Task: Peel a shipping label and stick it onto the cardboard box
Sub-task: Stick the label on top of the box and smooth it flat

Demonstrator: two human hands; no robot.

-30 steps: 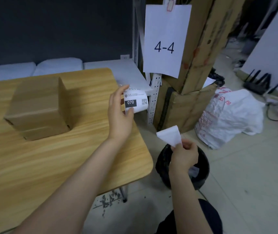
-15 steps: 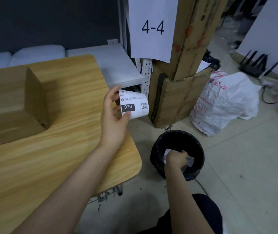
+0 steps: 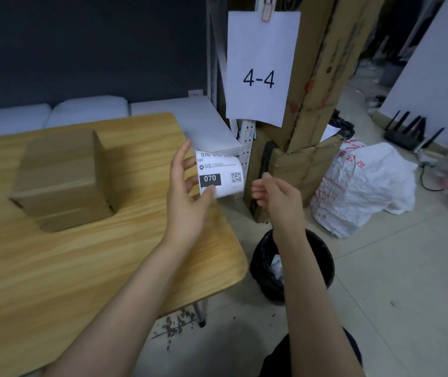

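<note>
A closed brown cardboard box (image 3: 62, 178) sits on the wooden table (image 3: 54, 268), left of both hands. My left hand (image 3: 187, 194) pinches the curled white shipping label (image 3: 218, 174), printed with "070" and a QR code, by its left edge, above the table's right edge. My right hand (image 3: 277, 194) hovers just right of the label, empty, fingers loosely apart and pointing at it without touching.
A black bin (image 3: 293, 265) with crumpled white paper stands on the floor under my right forearm. Behind are tall cardboard boxes (image 3: 307, 110) with a "4-4" sheet (image 3: 261, 69), a white sack (image 3: 364, 186), white pads (image 3: 87, 110) and a metal rack post (image 3: 244, 137).
My right hand dropped the white backing paper into the bin, then rose empty to beside the label. The left hand kept hold of the label.
</note>
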